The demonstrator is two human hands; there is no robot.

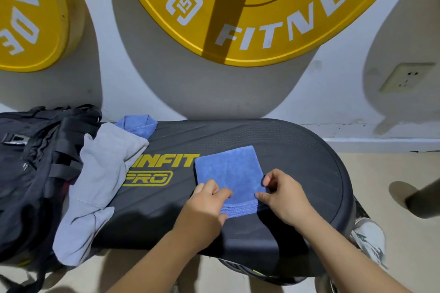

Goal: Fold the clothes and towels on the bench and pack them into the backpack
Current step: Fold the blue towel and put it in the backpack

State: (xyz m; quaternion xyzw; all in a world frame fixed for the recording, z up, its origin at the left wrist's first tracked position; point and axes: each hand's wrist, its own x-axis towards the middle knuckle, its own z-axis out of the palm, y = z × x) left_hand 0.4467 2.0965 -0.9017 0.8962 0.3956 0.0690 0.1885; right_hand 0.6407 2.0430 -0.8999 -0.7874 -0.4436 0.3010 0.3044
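Observation:
A blue towel [229,171], folded into a small rectangle, lies on the black bench [297,162]. My left hand [206,200] pinches its near left corner, thumb under the stitched edge. My right hand [283,194] pinches the near right corner. A grey garment [104,173] lies crumpled on the bench's left part and hangs over the front edge. A second blue towel [139,123] sits bunched behind it. The black backpack [31,169] stands at the far left, against the grey garment.
Two big yellow weight plates [250,7] hang on the white wall behind the bench. A wall socket [404,78] is at the right. My white shoe [369,235] shows below the bench's right end on the beige floor.

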